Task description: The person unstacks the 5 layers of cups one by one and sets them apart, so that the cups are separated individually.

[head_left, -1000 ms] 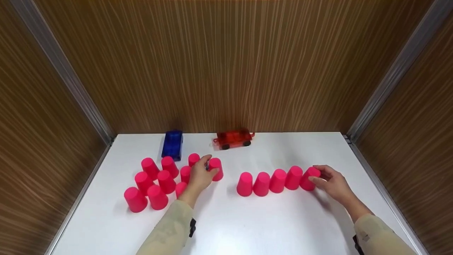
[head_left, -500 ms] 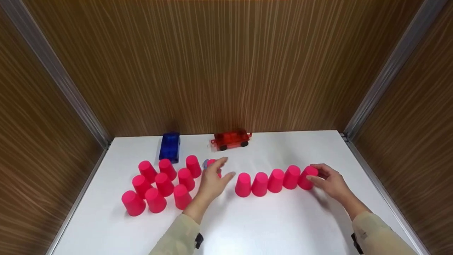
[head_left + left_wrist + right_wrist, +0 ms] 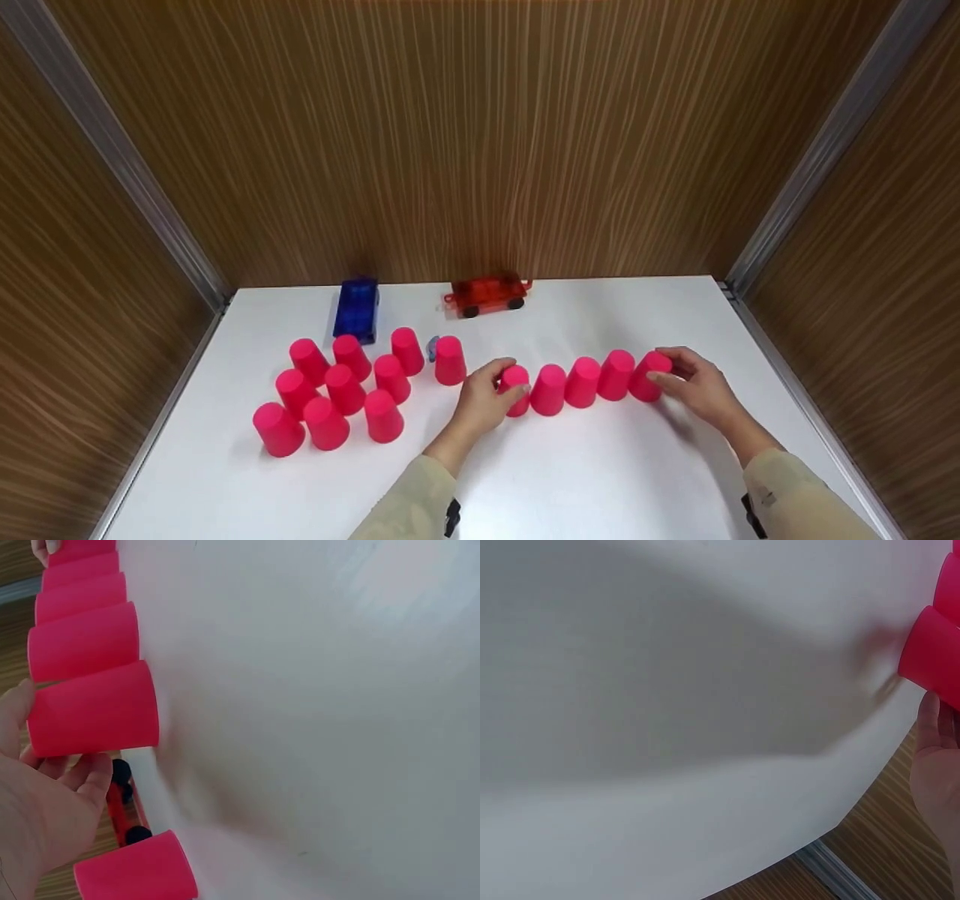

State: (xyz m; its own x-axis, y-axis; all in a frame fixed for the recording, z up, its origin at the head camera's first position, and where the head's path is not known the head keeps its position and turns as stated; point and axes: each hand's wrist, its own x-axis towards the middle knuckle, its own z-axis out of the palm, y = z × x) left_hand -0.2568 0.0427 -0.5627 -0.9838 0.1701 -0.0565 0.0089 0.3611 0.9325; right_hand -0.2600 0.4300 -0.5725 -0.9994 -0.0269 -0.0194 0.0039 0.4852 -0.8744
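Pink cups stand upside down in a slanting row on the white table. My left hand [image 3: 484, 401] holds the cup at the row's left end [image 3: 516, 375], thumb on the near side and fingers behind it. In the left wrist view that same cup [image 3: 94, 711] sits between thumb and fingers. At the other end, my right hand [image 3: 703, 388] grips the last cup [image 3: 643, 381] from the right; the right wrist view shows part of this cup [image 3: 933, 656] against the fingers. Three cups, among them a middle one [image 3: 583, 382], stand close together between the hands.
Several more upside-down pink cups [image 3: 345, 390] stand grouped at the left. One cup [image 3: 450, 361] stands nearer the row, beside a small bluish object [image 3: 433, 349]. A blue toy car base [image 3: 356, 311] and a red one [image 3: 489, 294] lie near the wood-grain back wall [image 3: 480, 150].
My left hand has let go of the cup near the left group and moved right to the row's left-end cup. The right hand stays at its cup.
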